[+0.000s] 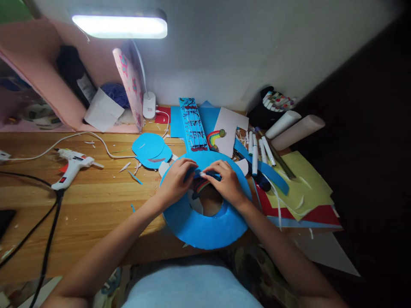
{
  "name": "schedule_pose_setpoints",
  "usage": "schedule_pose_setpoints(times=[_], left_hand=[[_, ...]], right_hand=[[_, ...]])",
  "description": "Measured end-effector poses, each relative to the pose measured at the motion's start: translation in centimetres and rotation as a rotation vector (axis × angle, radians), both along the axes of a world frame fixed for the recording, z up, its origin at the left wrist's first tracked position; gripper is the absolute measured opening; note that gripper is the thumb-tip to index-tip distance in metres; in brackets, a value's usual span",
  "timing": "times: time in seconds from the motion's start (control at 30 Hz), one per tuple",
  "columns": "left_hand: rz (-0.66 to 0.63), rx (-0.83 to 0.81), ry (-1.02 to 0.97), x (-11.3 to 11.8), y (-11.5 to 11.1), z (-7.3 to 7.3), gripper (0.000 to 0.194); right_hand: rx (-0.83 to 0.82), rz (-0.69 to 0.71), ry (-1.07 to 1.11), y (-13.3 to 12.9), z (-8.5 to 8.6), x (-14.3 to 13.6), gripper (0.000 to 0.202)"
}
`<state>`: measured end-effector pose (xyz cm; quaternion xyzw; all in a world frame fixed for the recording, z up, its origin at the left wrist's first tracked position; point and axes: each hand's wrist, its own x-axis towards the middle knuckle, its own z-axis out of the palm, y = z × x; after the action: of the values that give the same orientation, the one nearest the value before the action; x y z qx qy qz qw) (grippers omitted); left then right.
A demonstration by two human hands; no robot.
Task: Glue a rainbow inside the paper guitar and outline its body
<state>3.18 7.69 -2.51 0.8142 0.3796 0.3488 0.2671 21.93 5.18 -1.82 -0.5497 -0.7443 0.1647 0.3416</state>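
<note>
Left hand: the left hand [176,182] is curled over the far part of the ring, fingers bent inward near the hole; what lies between its fingertips cannot be told.
Right hand: the right hand [227,182] has thumb and forefinger brought close at the hole's far edge, facing the other hand; a small white bit [202,174] shows by the fingertips, but whether it is pinched cannot be told.
Blue ring: the blue ring [205,233] lies under both hands, its near part reaching toward the body; the outline and the hole look fully cut, while the far inner edge seems the part being worked.
Patterned strip: the blue strip [193,124], beyond the hands, already bears dark marks and pale lines; it meets the ring's far rim, yet a join cannot be confirmed.
Rainbow: the rainbow cutout [215,137], beyond the right hand, looks coloured in.
Blue ovals: the blue cutouts [150,149], left of the left hand, lie apart from the ring, apparently unattached.
Glue gun: the glue gun [72,169], farther left, rests unheld on the table [105,214].
</note>
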Motion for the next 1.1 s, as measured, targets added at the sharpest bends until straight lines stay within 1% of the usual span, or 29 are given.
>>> schedule_pose_setpoints(times=[0.17,0.3,0.37,0.43,0.5,0.57,0.63,0.67,0.73,0.8,0.83,0.9,0.97,1.0,1.03,1.1], left_hand=[[0.003,-0.002,-0.008,0.0,0.3,-0.1,0.016],[-0.011,-0.01,-0.01,0.0,1.3,0.0,0.015],[-0.02,-0.017,-0.013,-0.3,1.7,0.3,0.015],[-0.008,-0.027,-0.019,-0.8,1.4,1.0,0.016],[0.023,-0.033,-0.026,-1.5,0.1,2.2,0.019],[0.043,-0.032,-0.032,-2.3,-2.0,3.8,0.025],[0.039,-0.03,-0.038,-3.1,-4.5,5.5,0.033],[0.033,-0.064,-0.063,-3.5,-5.8,6.3,0.036],[0.078,-0.112,-0.132,-4.4,-7.9,7.4,0.036],[0.179,-0.143,-0.194,-5.7,-9.6,7.7,0.034],[0.243,-0.162,-0.217,-6.4,-10.2,7.6,0.032],[0.374,-0.224,-0.249,-8.0,-11.0,6.6,0.023],[0.491,-0.296,-0.238,-9.8,-11.4,5.0,0.015],[0.544,-0.321,-0.21,-10.7,-11.5,4.0,0.015],[0.593,-0.322,-0.155,-11.6,-11.5,3.0,0.016],[0.684,-0.287,-0.088,-13.3,-11.4,1.2,0.017]], right_hand=[[0.002,-0.002,0.01,0.3,-0.2,-0.2,0.003],[-0.008,-0.007,0.009,1.0,-0.3,-0.3,0.002],[-0.018,-0.001,0.033,1.2,0.0,-0.4,0.002],[-0.032,0.013,0.093,0.9,1.0,-0.4,0.003],[-0.053,0.02,0.164,-0.1,2.6,-0.6,0.004],[-0.078,0.026,0.21,-1.5,4.5,-1.2,0.004],[-0.073,0.079,0.25,-3.0,6.4,-2.2,0.005],[-0.038,0.127,0.282,-3.7,7.1,-2.9,0.006],[0.027,0.199,0.353,-4.8,8.0,-4.9,0.01],[0.045,0.218,0.409,-5.5,8.0,-7.3,0.011],[0.027,0.209,0.429,-5.7,7.7,-8.7,0.01],[-0.049,0.196,0.454,-6.0,6.7,-11.4,0.007],[-0.154,0.236,0.446,-6.4,5.3,-13.7,0.008],[-0.197,0.265,0.423,-6.6,4.6,-14.7,0.012],[-0.225,0.291,0.392,-6.8,3.9,-15.4,0.017],[-0.228,0.315,0.325,-7.2,2.9,-16.1,0.027]])
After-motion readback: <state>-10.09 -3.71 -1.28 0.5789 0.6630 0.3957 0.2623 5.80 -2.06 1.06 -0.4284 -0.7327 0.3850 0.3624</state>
